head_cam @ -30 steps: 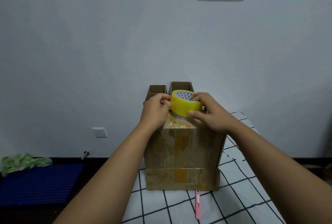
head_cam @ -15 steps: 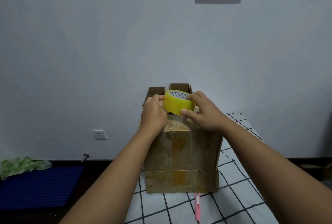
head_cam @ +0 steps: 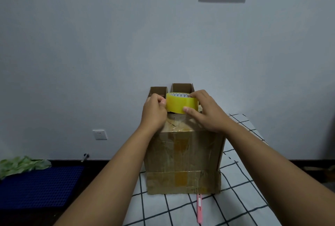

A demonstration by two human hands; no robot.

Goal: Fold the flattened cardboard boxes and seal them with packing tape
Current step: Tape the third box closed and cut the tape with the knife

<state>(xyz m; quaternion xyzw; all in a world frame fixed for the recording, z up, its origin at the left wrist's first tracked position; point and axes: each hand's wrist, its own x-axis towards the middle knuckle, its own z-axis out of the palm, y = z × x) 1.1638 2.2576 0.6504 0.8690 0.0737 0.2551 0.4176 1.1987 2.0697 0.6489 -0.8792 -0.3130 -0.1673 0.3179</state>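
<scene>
Checked cloth surface (head_cam: 244,195) carries taped cardboard box (head_cam: 183,160); pink cutter (head_cam: 199,207) just before it.

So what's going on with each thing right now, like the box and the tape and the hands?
Yellow roll of packing tape: held above the box top.
Taped brown cardboard box: upright, top closed.
Left hand: pinching the roll's left edge.
Right hand: gripping the roll.
Pink utility knife: lying untouched on the checked cloth.
Two small cardboard boxes: open-topped, behind.

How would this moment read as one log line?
step: finding tape end | hands: right holds yellow tape roll, left pinches its edge | cardboard box: upright
</scene>
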